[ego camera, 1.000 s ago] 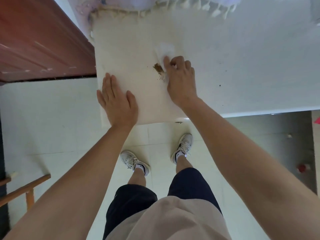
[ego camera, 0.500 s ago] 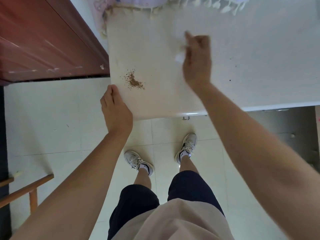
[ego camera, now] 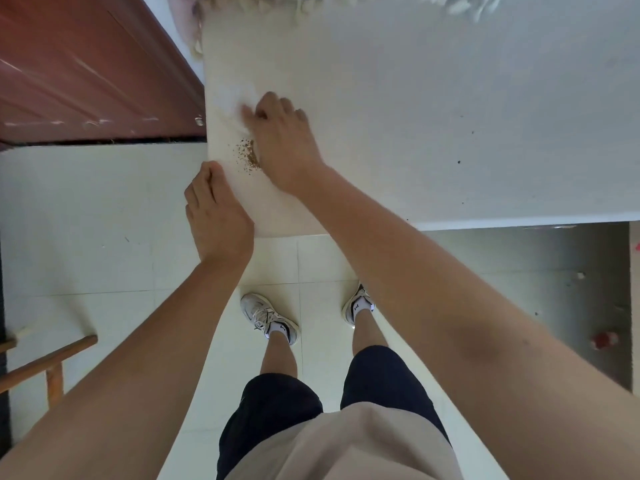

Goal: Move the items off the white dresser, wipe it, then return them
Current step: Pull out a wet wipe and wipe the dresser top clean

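Observation:
The white dresser top [ego camera: 433,98] fills the upper right of the head view. My right hand [ego camera: 282,140] grips a white tissue [ego camera: 239,98] and presses it on the top near the left edge. A small pile of brown crumbs [ego camera: 250,154] lies just left of that hand's heel. My left hand [ego camera: 216,213] is cupped at the dresser's front left corner, its fingers curled against the edge; nothing shows in it.
A reddish-brown door [ego camera: 86,71] stands left of the dresser. A fringed cloth [ego camera: 311,1] lies along the back edge. A wooden chair rail [ego camera: 48,362] is at lower left. Small dark specks [ego camera: 459,162] dot the top; a small red object [ego camera: 602,339] sits on the floor at right.
My right hand swept the tissue from the middle of the top back to the left, beside the crumbs. The crumb pile sits closer to the left edge. My left hand stayed at the corner.

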